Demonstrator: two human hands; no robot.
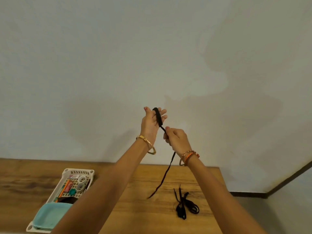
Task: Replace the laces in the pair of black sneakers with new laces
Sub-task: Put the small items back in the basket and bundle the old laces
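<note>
Both arms raised in front of a pale wall, above a brown wooden table (152, 217). Left hand (151, 122) held upright, fingers straight and slightly spread; a flat black shoelace (158, 118) is wound in several turns across those fingers, thumb apart to the left. Right hand (177, 140) just below and beside it, fingers curled round the same lace, thumb and forefinger pinching it where it leaves the coil. The free tail hangs from the right fist down toward the table.

Count: two laces seen, one in hand, one loose black lace bundle (184, 206) lying on the table to the right. One white slotted plastic basket (67, 173) at left, holding small items and a teal lid.
</note>
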